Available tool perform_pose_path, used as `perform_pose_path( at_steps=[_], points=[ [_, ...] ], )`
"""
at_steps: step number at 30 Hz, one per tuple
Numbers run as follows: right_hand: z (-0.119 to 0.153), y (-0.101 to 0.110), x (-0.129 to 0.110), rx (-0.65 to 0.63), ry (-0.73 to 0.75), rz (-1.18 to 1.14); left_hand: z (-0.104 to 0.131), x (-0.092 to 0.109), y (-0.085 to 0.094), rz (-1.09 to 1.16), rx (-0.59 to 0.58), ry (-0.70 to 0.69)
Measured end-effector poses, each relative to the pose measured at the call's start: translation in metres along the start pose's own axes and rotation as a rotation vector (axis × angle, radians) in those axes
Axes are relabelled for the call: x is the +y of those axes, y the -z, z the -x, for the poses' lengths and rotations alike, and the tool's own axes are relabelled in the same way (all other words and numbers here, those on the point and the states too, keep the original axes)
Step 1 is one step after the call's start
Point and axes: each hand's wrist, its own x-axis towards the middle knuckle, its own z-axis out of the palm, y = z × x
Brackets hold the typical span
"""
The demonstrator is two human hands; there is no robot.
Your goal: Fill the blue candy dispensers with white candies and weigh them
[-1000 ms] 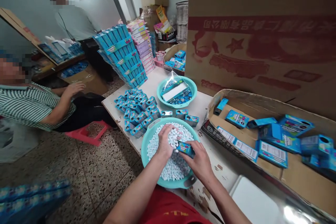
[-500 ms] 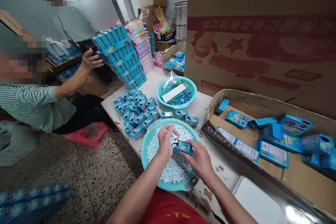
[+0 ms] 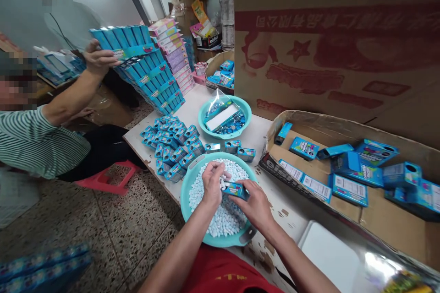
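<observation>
Over a turquoise basin (image 3: 192,165) filled with small white pellet candies (image 3: 227,219), my right hand (image 3: 256,203) grips a small blue candy box (image 3: 233,189) lying on its side. Curled fingers of my left hand (image 3: 212,183) hold several white candies against the box's open end. How many candies are inside the box cannot be made out. Beyond the basin, many similar small blue boxes (image 3: 177,155) stand close together on the table (image 3: 261,121), their round top holes showing.
A second turquoise basin (image 3: 248,119) holds blue caps and a clear bag. At right is a cardboard tray (image 3: 374,219) of blue boxes, with a white lid-like object (image 3: 328,252) nearer me. Across the table, a co-worker's hand (image 3: 99,59) touches stacked blue display trays (image 3: 151,78).
The co-worker's hand now holds a blue display tray raised at the top of the stack. My hands stay at the box over the basin, and the view has shifted slightly right.
</observation>
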Motion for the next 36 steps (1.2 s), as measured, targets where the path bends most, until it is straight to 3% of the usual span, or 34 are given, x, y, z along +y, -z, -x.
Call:
perform_pose_path(
  at_steps=[7,14,18,20,22,25,28,32,34,36],
  points=[
    [0.002,0.004,-0.005,-0.011,0.007,0.018,0.007,0.007,-0.004,-0.006,-0.118,0.001],
    [0.0,0.009,-0.008,-0.005,0.027,0.074,0.012,0.005,-0.006,0.013,-0.148,0.029],
    [-0.002,0.004,-0.003,-0.02,-0.002,0.037,0.012,0.009,-0.008,0.072,-0.26,0.099],
    [-0.001,0.005,-0.001,-0.016,-0.007,-0.037,0.005,0.014,-0.004,0.118,-0.246,0.081],
    [0.002,0.011,0.0,-0.002,-0.012,-0.131,-0.009,0.014,0.005,0.112,-0.146,0.014],
    [0.01,0.025,-0.002,0.05,-0.037,-0.246,-0.036,-0.003,0.027,-0.242,-0.06,-0.117],
    [0.016,0.038,-0.002,0.108,-0.086,-0.276,-0.051,-0.035,0.042,-0.687,-0.164,-0.206],
    [0.015,0.045,0.001,0.182,-0.087,-0.242,-0.039,-0.069,0.047,-1.027,-0.296,-0.244],
    [0.013,0.043,0.004,0.191,-0.069,-0.227,-0.029,-0.075,0.05,-1.194,-0.36,-0.242],
    [0.011,0.038,0.007,0.176,-0.062,-0.217,-0.021,-0.076,0.055,-1.213,-0.354,-0.216]
  ],
)
